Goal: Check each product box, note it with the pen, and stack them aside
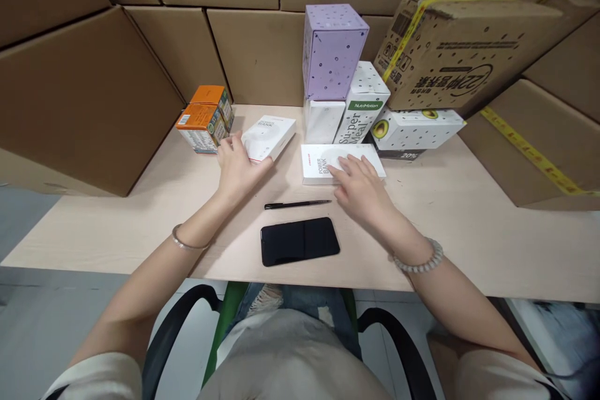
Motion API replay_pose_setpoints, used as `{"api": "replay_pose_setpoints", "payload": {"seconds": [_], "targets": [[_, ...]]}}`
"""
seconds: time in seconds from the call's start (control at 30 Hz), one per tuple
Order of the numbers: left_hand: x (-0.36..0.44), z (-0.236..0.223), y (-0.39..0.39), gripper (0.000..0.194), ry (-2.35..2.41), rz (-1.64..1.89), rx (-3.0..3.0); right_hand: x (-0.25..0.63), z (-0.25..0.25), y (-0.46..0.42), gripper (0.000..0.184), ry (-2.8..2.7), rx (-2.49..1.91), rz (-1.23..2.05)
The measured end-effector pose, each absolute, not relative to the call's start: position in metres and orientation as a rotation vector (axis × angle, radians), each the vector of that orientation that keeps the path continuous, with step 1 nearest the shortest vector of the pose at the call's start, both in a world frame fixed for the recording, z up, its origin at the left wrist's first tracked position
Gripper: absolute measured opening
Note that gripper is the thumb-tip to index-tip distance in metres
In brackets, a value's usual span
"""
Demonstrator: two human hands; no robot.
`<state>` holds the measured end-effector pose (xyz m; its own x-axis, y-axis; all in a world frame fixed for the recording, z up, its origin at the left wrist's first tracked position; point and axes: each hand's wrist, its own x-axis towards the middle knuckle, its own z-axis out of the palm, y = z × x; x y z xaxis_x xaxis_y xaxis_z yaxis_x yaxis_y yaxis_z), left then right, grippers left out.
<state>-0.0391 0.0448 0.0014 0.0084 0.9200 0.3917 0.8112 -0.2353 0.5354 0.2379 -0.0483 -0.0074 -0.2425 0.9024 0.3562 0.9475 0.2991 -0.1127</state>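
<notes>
My left hand [239, 169] grips the near left corner of a white power bank box [270, 132], its thumb along the near side and its fingers at the left side. The box lies at an angle on the table. My right hand [364, 190] rests with fingers spread on a second white power bank box [313, 164], which lies flat and level. Two orange boxes [204, 117] stand just left of my left hand. In front of my hands lie a black pen [297, 204] and a black phone [300, 241] with a dark screen.
Behind the right-hand box stand a purple box [335, 62] on a white box [323, 122], a Super Meal box [364, 106] and an avocado-print box [417, 128]. A taped carton [459, 53] leans above them. Large cardboard boxes [255, 53] wall the wooden table [440, 225].
</notes>
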Motion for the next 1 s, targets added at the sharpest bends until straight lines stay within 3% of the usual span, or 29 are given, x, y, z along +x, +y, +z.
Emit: {"api": "replay_pose_setpoints", "payload": {"seconds": [0.07,0.17,0.3,0.43,0.6,0.7,0.87,1.0], "targets": [[-0.046,0.005,0.030,0.072,1.753,1.148,2.219,0.234,-0.003,-0.050,0.041,-2.132,-1.551,-0.036],[-0.058,0.010,0.016,0.066,1.530,1.348,2.510,0.228,0.004,-0.053,0.033,-1.815,-1.416,0.529],[-0.064,0.013,0.015,0.073,0.756,1.702,2.882,0.221,0.009,-0.054,0.063,-1.220,-1.204,1.202],[-0.057,0.010,0.021,0.084,0.344,1.693,2.917,0.220,0.009,-0.054,0.052,-0.976,-1.066,1.142],[-0.053,-0.005,0.031,0.115,0.526,1.643,2.404,0.221,0.006,-0.054,0.044,-0.850,-1.009,1.006],[-0.051,-0.012,0.033,0.103,0.580,1.494,1.992,0.218,0.006,-0.056,0.048,-0.909,-0.990,0.997],[-0.046,-0.010,0.024,0.054,0.711,1.405,1.578,0.211,0.009,-0.062,0.051,-0.923,-1.017,1.096],[-0.045,-0.001,0.020,0.049,0.708,1.461,1.458,0.213,0.004,-0.060,0.054,-0.987,-1.076,1.166]]}}
